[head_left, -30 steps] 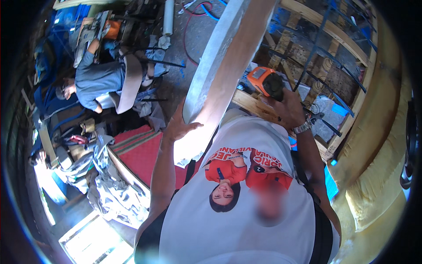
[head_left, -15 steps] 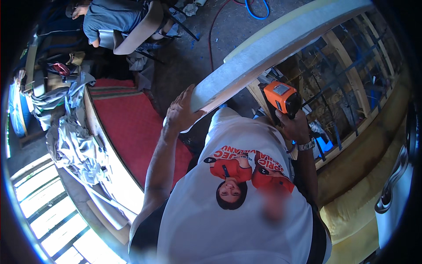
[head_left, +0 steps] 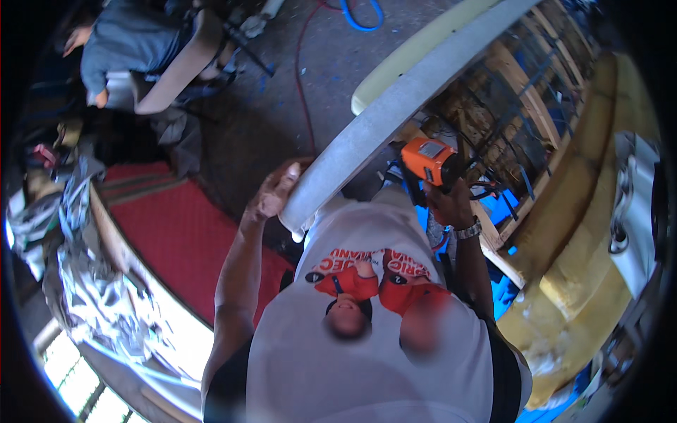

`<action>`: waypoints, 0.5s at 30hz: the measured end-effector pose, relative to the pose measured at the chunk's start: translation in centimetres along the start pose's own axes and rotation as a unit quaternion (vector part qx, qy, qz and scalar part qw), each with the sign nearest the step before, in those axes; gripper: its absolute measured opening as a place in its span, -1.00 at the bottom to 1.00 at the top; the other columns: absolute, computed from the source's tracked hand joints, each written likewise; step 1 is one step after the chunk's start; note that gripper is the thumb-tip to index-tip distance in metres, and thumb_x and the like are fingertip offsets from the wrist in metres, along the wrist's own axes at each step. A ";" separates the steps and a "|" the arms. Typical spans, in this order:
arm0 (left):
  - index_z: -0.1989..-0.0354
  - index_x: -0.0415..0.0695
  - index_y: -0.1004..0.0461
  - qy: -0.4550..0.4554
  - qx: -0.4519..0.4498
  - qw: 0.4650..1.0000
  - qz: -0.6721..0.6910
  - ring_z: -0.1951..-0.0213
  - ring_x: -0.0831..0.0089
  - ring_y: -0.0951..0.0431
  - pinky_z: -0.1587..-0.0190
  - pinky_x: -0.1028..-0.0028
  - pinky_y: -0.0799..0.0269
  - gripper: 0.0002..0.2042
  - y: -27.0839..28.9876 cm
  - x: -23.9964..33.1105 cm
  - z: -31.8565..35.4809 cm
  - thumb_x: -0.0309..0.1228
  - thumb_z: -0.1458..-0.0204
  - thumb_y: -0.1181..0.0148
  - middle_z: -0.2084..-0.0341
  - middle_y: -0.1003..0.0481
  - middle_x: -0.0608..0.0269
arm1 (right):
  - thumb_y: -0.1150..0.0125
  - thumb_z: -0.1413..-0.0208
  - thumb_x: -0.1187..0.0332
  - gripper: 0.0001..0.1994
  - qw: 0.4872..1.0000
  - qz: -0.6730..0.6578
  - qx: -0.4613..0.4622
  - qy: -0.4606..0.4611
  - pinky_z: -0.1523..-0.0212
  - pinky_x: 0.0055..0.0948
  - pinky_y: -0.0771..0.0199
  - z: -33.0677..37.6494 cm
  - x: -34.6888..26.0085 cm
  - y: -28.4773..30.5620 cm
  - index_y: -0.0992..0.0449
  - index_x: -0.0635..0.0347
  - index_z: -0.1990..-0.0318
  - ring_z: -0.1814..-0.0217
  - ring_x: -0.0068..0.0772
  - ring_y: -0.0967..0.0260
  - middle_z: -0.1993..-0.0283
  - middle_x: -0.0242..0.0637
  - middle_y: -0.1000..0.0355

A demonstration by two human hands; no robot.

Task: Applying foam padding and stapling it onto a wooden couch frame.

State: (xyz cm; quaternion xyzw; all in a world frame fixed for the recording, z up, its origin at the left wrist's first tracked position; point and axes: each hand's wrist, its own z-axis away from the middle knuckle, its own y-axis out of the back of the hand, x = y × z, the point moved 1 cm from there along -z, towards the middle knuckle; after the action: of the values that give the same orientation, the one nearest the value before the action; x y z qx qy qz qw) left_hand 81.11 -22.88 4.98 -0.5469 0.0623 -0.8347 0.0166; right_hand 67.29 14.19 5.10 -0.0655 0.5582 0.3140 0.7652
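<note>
My left hand (head_left: 273, 190) is closed round the near end of a long curved rail covered in grey-white padding (head_left: 367, 141). Part of its fingers is hidden at the rail's edge. In my right hand (head_left: 450, 204) is an orange and black staple gun (head_left: 429, 161), gripped by its handle, to the right of the rail and over the open wooden frame (head_left: 513, 74) with dark straps. The tool's nose is not clearly visible. Pale yellow foam (head_left: 395, 70) shows along the rail's far side.
A red panel (head_left: 183, 233) lies to my left, beside crumpled grey fabric (head_left: 106, 282). Yellow foam (head_left: 564, 282) lies along the right. A red hose (head_left: 302, 77) and a blue hose (head_left: 363, 27) cross the floor. Another person (head_left: 134, 49) sits at the upper left.
The whole view has shifted. The rail has tilted more steeply, and my left hand has moved from over its end to its side edge. The staple gun stays in my right hand.
</note>
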 end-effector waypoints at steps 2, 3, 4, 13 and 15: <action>-0.52 -0.19 0.04 0.038 -0.081 0.995 -0.049 -0.35 0.24 -0.28 -0.36 0.28 -0.19 -0.05 0.2 -0.6 -2.4 0.20 -0.15 -0.19 -0.33 -0.29 -0.06 | -0.39 -0.14 0.25 -0.65 1.000 -0.015 0.022 0.017 0.10 -0.36 -0.50 0.8 -0.4 -1.8 -0.58 0.19 -0.03 0.18 -0.53 -0.45 0.20 -0.34 -0.59; -0.52 -0.19 0.04 0.069 -0.092 0.992 -0.053 -0.35 0.24 -0.28 -0.36 0.28 -0.19 -0.05 0.1 -0.8 -3.1 0.20 -0.15 -0.19 -0.33 -0.29 -0.06 | -0.39 -0.15 0.25 -0.66 0.998 -0.035 0.024 0.038 0.14 -0.37 -0.50 1.4 -0.6 -2.7 -0.59 0.20 -0.02 0.21 -0.55 -0.44 0.22 -0.35 -0.59; -0.53 -0.19 0.10 0.058 -0.102 0.991 -0.065 -0.38 0.23 -0.24 -0.38 0.28 -0.15 -0.01 -0.2 -1.0 -3.5 0.17 -0.13 -0.23 -0.36 -0.25 -0.07 | -0.39 -0.16 0.25 -0.67 0.998 -0.031 0.040 0.040 0.17 -0.37 -0.51 2.0 -0.7 -3.6 -0.59 0.20 -0.01 0.23 -0.57 -0.43 0.24 -0.36 -0.58; -0.53 -0.25 0.17 -0.067 -0.086 0.972 -0.207 -0.39 0.13 -0.21 -0.40 0.23 -0.15 0.07 -4.2 -0.6 -2.1 -0.20 0.02 -0.50 -0.40 -0.17 -0.17 | -0.42 -0.14 0.20 -0.70 0.990 0.037 0.135 -0.028 0.26 -0.30 -0.50 5.6 -0.9 -6.4 -0.61 0.17 0.08 0.36 -0.46 -0.42 0.40 -0.31 -0.54; -0.53 -0.25 0.17 -0.075 -0.077 0.963 -0.246 -0.39 0.09 -0.23 -0.40 0.22 -0.16 0.07 -4.3 -0.6 -1.9 -0.19 0.01 -0.49 -0.39 -0.17 -0.19 | -0.42 -0.12 0.18 -0.67 0.984 0.067 0.166 -0.027 0.19 -0.25 -0.52 5.6 -0.2 -6.8 -0.61 0.16 0.05 0.33 -0.31 -0.51 0.32 -0.20 -0.61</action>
State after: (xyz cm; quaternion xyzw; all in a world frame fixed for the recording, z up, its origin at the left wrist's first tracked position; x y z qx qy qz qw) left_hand 79.76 -18.38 4.24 -0.6057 -0.0115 -0.7626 -0.2267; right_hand 75.57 11.29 5.63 0.1081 0.5848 0.2695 0.7574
